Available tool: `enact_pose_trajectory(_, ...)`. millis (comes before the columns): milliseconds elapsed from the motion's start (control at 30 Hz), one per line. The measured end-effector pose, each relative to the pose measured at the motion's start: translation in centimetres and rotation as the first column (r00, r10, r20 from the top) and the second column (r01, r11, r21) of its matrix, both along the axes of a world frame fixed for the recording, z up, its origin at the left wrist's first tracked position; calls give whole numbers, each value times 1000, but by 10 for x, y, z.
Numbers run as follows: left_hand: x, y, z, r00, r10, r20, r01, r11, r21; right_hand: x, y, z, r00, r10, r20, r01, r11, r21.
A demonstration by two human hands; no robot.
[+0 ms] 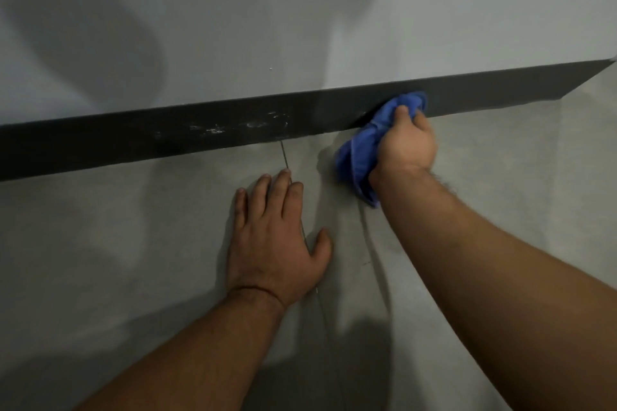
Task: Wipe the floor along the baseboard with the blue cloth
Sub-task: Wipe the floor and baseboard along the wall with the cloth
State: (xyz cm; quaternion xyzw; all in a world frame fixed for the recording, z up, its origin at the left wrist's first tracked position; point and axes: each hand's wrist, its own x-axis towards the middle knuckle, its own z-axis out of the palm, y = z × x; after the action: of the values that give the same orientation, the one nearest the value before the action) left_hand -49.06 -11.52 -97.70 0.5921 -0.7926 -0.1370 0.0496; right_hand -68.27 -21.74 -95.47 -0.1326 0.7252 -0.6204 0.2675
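Observation:
A dark baseboard runs across the view from lower left to upper right, where the grey wall meets the grey floor. My right hand is shut on a bunched blue cloth, pressing its top end against the baseboard where it meets the floor. The rest of the cloth trails down onto the floor beside my wrist. My left hand lies flat on the floor with fingers spread, a little below the baseboard and left of the cloth. It holds nothing.
White scuff marks show on the baseboard left of the cloth. A thin floor joint line runs from the baseboard down under my left hand. The wall ends at a corner at the far right.

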Motion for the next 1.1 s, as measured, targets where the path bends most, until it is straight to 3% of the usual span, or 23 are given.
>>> enact_pose_trajectory(133,0,-1,-1,1000,-1,20,1,1000,8,39,-2,-10,966,234,-112,-202,949,243)
enact_pose_trajectory(233,-1,0,1,1000,5,26,-5,1000,5,54,11,-13,887,348,-305,-243,911,333)
enact_pose_trajectory(300,-1,0,2,1000,6,18,-6,1000,5,51,20,-13,781,454,-429,-291,872,393)
enact_pose_trajectory(367,-1,1,3,1000,5,5,-5,1000,0,49,33,-10,670,556,-492,-402,829,389)
enact_pose_trajectory(467,0,2,2,1000,6,-18,-6,1000,-17,40,54,-11,606,584,-541,-512,806,296)
enact_pose_trajectory(533,1,2,1,1000,7,-29,-8,1000,-25,19,60,-13,602,559,-570,-432,829,356)
enact_pose_trajectory(633,0,1,0,1000,13,-25,-13,1000,-20,-29,58,-12,613,459,-643,-181,874,451)
enact_pose_trajectory(700,0,1,0,1000,12,-21,-12,1000,-16,-41,50,-12,549,517,-656,-120,826,551)
enact_pose_trajectory(833,1,2,1,1000,16,-16,-16,1000,-14,-20,30,-18,396,695,-600,-86,678,730)
enact_pose_trajectory(1100,0,1,-2,1000,10,-10,-10,1000,-25,25,34,-25,200,724,-660,-253,689,679)
